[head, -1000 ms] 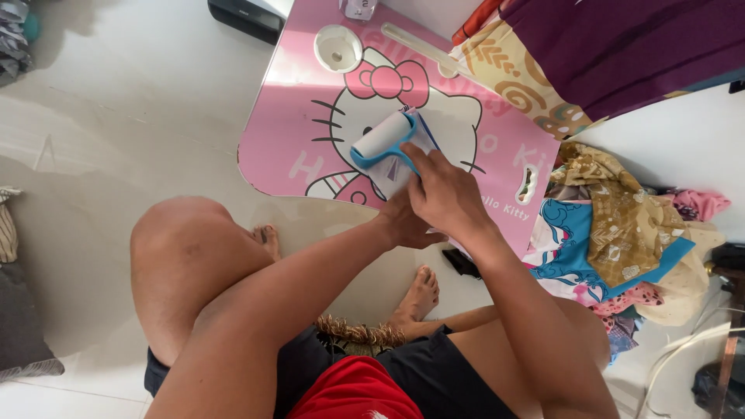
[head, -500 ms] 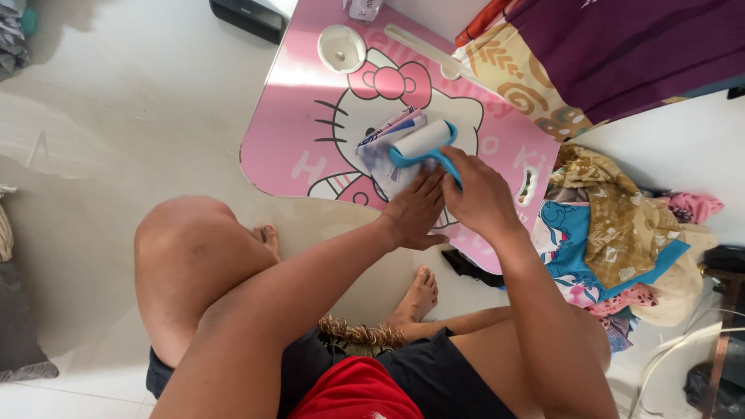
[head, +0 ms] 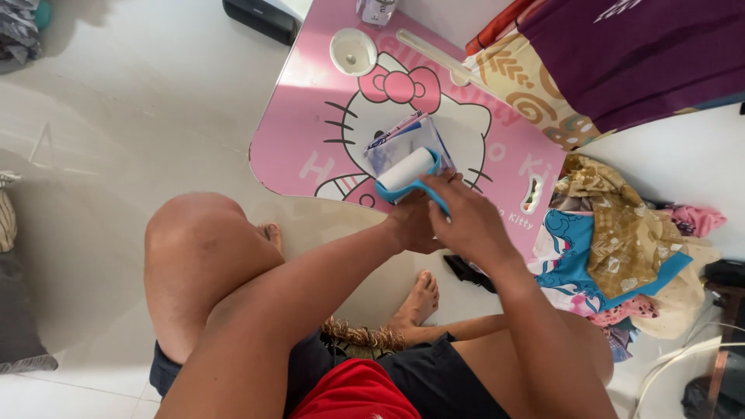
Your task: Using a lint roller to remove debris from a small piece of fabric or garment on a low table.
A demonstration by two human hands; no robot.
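A lint roller (head: 407, 172) with a white roll and a blue frame is over the pink cartoon-cat lap table (head: 310, 132). My right hand (head: 469, 221) grips its blue handle. My left hand (head: 413, 223) is tucked under the right one, near the table's edge, and its fingers are mostly hidden. A clear plastic packet (head: 403, 140) with blue print lies on the table just beyond the roll, touching it.
A round white cup recess (head: 353, 51) and a white slot sit at the table's far side. A pile of coloured clothes (head: 621, 240) lies to the right, purple and patterned fabric (head: 621, 62) beyond. A black object (head: 260, 19) rests on the tile floor.
The roller has been turned and lowered onto the clear packet, moving from held up in both hands to lying across the table. My hands have shifted slightly toward me.
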